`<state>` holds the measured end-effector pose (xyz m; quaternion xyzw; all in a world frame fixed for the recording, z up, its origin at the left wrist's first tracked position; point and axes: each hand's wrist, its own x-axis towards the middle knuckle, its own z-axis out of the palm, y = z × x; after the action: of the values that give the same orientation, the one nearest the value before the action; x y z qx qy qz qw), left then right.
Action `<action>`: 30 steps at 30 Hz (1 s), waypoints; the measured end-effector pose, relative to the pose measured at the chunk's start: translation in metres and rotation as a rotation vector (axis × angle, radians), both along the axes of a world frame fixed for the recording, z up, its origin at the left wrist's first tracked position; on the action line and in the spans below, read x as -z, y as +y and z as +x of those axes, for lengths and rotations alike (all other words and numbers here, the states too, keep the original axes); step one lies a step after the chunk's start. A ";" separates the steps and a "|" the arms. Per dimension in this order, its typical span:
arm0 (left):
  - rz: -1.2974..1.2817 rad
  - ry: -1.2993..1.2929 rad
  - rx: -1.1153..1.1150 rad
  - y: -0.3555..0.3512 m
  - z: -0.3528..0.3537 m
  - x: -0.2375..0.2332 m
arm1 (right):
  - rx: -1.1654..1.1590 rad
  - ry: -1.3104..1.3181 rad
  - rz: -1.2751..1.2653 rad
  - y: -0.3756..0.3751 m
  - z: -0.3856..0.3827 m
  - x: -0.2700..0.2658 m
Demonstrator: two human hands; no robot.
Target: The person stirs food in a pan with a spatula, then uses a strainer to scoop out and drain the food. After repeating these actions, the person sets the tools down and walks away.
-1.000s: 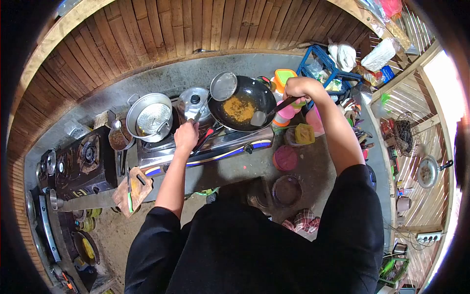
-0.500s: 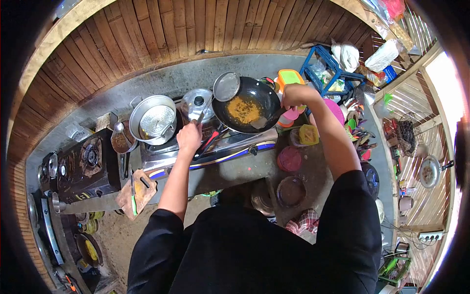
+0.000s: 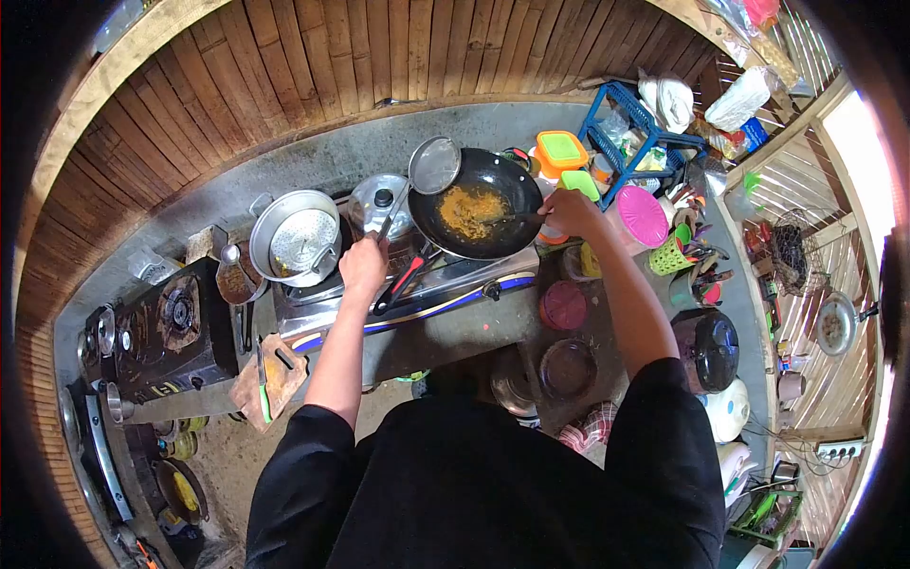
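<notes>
The left hand [image 3: 365, 264] hides the grip of the strainer [image 3: 435, 165], the right hand [image 3: 568, 212] that of the spatula [image 3: 520, 218]

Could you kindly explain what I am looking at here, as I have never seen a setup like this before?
Of course. There is no robot here: these are a person's own two bare hands. The view comes from one camera worn on the head, looking forward and down, and its wide lens bends the edges.

The left hand grips the handle of a strainer, whose mesh appears over the wok's left edge. The right hand holds a spatula that reaches into the black wok, where there is some orange-brown food.

The wok is on a stove, with a lidded pot and an open silver pot to its left. Nearer the person lies a cutting board with a green-handled knife.
</notes>
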<state>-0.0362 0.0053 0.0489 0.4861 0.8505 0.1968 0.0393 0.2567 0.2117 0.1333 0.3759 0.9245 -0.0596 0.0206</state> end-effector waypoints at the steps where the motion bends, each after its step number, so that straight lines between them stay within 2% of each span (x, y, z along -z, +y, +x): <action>1: -0.001 0.001 -0.001 0.000 0.000 -0.001 | -0.001 0.001 -0.001 0.000 0.001 0.007; 3: 0.005 -0.019 -0.009 0.001 0.000 -0.003 | 0.005 0.167 0.000 0.003 0.004 0.028; 6: 0.021 -0.014 -0.002 0.003 -0.004 0.002 | 0.077 0.232 0.077 -0.003 0.008 0.045; 8: 0.018 -0.017 -0.005 0.003 -0.005 0.002 | 0.127 0.276 0.042 -0.013 0.009 0.046; 12: 0.021 -0.029 0.002 0.005 -0.004 0.002 | 0.271 0.325 -0.077 -0.027 0.008 0.037; 16: 0.037 -0.050 0.015 0.011 -0.005 0.007 | 0.248 0.331 -0.069 -0.036 0.012 0.014; 18: 0.037 -0.087 0.019 0.014 -0.004 0.008 | 0.173 0.361 0.032 -0.037 0.012 0.003; 22: 0.009 -0.077 0.059 0.021 0.001 0.007 | 0.222 0.394 0.002 -0.032 0.008 -0.009; 25: 0.010 -0.156 0.102 0.026 0.009 0.008 | 0.234 0.314 0.038 -0.046 -0.005 -0.024; 27: -0.001 -0.218 0.100 0.028 0.015 0.007 | 0.110 0.257 0.286 -0.053 -0.013 -0.019; 30: -0.016 -0.250 0.089 0.029 0.017 0.006 | 0.084 0.186 0.426 -0.067 -0.017 -0.030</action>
<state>-0.0190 0.0342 0.0434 0.4949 0.8181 0.2468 0.1575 0.2401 0.1448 0.1637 0.4030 0.8976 0.1018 -0.1471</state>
